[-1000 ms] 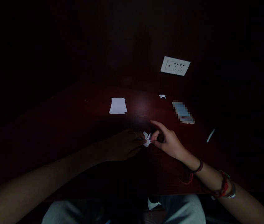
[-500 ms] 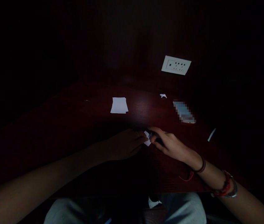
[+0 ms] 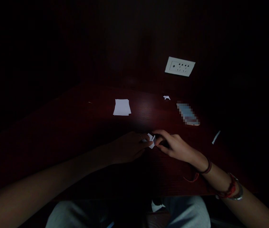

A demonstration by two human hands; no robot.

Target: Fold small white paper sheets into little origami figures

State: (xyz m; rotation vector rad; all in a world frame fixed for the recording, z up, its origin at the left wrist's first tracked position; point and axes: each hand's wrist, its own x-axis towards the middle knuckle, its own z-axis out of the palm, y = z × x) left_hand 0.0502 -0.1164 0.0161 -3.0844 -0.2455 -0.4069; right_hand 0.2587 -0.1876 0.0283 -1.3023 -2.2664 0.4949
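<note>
A small folded white paper piece (image 3: 151, 141) sits between my two hands on the dark red wooden table (image 3: 77, 133). My left hand (image 3: 127, 147) comes in from the left, its fingers closed on the left side of the paper. From the right, my right hand (image 3: 173, 146) pinches the paper's right edge with thumb and fingers curled over it. Bracelets circle my right wrist (image 3: 231, 190). The scene is very dark and most of the paper is hidden by fingers.
A small stack of white paper squares (image 3: 122, 107) lies further back. A tiny folded scrap (image 3: 166, 97), a phone (image 3: 188, 114) and a paper strip (image 3: 215, 137) lie to the right. A white wall socket (image 3: 179, 66) is behind. Another scrap (image 3: 156, 206) rests on my lap.
My right index finger, stretched out a second ago, has curled down onto the paper. Both hands now pinch it closely; my left hand has barely moved.
</note>
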